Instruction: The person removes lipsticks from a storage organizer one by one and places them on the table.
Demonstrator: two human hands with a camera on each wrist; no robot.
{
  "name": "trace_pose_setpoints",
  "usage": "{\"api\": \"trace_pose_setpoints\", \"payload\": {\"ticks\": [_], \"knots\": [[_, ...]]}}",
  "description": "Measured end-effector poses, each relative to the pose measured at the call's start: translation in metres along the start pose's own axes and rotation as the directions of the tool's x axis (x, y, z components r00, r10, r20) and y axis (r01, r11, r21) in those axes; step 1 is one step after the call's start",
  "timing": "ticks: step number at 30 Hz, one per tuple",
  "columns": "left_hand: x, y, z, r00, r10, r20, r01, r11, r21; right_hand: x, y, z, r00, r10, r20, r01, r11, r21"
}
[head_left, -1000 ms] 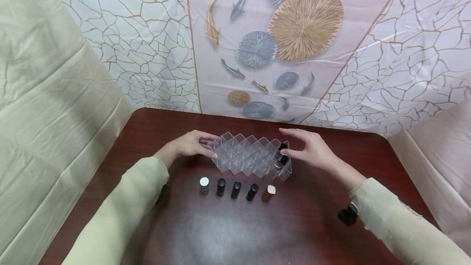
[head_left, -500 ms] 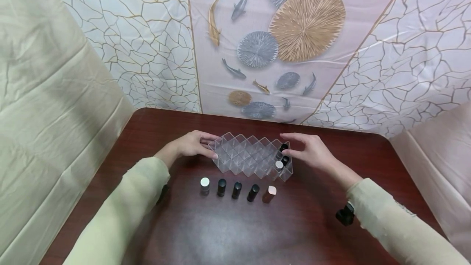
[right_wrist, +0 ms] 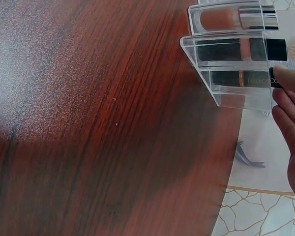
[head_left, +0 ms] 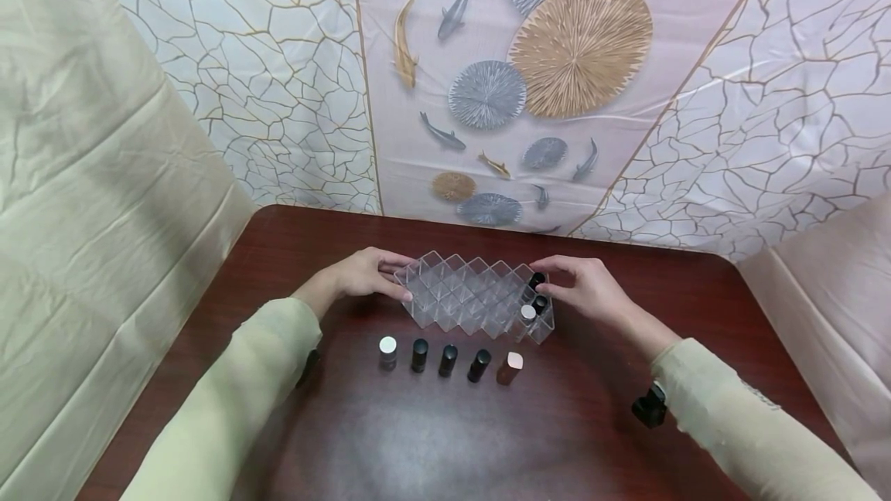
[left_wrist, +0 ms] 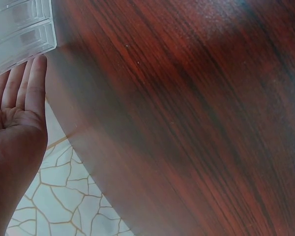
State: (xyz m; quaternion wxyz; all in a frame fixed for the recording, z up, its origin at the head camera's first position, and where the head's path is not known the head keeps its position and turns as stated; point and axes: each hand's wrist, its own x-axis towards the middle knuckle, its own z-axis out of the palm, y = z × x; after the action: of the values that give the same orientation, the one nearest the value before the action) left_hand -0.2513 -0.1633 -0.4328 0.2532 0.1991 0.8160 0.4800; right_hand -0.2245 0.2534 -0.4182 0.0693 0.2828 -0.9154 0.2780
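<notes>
A clear plastic lipstick holder (head_left: 459, 292) with diamond-shaped compartments stands near the back of the table. My left hand (head_left: 358, 273) holds its left end, thumb at the front corner and fingers behind; in the left wrist view those fingers (left_wrist: 35, 91) lie straight against the plastic. At the right end, two black-capped lipsticks and a silver-capped tube (head_left: 528, 313) sit in compartments. My right hand (head_left: 586, 284) has thumb and forefinger around the cap of the rearmost black lipstick (head_left: 536, 281). In the right wrist view, the thumb partly covers that cap (right_wrist: 275, 78).
In front of the holder stands a row: a white-topped tube (head_left: 387, 351), several black lipsticks (head_left: 419, 355) and a brown tube with a pale top (head_left: 510, 369). Patterned cloth (head_left: 299, 99) hangs behind the dark wood table (head_left: 431, 439), with plain cloth at both sides.
My right forefinger has come down closer to the thumb. The silver cap in the holder now shows bright, and the black cap beside it looks more upright. My left hand stays in place.
</notes>
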Motion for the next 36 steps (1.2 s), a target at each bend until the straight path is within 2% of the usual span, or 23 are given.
{"api": "trace_pose_setpoints", "payload": {"ticks": [6,13,25,36], "knots": [[-0.001,0.001,-0.001,1.000,0.009,0.006,-0.009,1.000,0.010,0.001,-0.001,0.000,1.000,-0.010,0.007,0.010,1.000,0.009],[-0.001,0.003,0.000,1.000,-0.009,-0.001,0.009,1.000,-0.006,0.001,-0.001,-0.002,1.000,-0.029,-0.007,0.029,1.000,0.010],[-0.004,0.006,0.000,1.000,-0.019,-0.015,0.019,1.000,0.013,0.004,-0.011,-0.015,0.998,-0.048,-0.033,0.049,0.999,0.012],[-0.004,0.005,0.001,1.000,-0.016,-0.011,0.016,1.000,0.002,0.006,-0.021,-0.031,0.996,-0.056,-0.065,0.053,0.997,-0.051]]}}
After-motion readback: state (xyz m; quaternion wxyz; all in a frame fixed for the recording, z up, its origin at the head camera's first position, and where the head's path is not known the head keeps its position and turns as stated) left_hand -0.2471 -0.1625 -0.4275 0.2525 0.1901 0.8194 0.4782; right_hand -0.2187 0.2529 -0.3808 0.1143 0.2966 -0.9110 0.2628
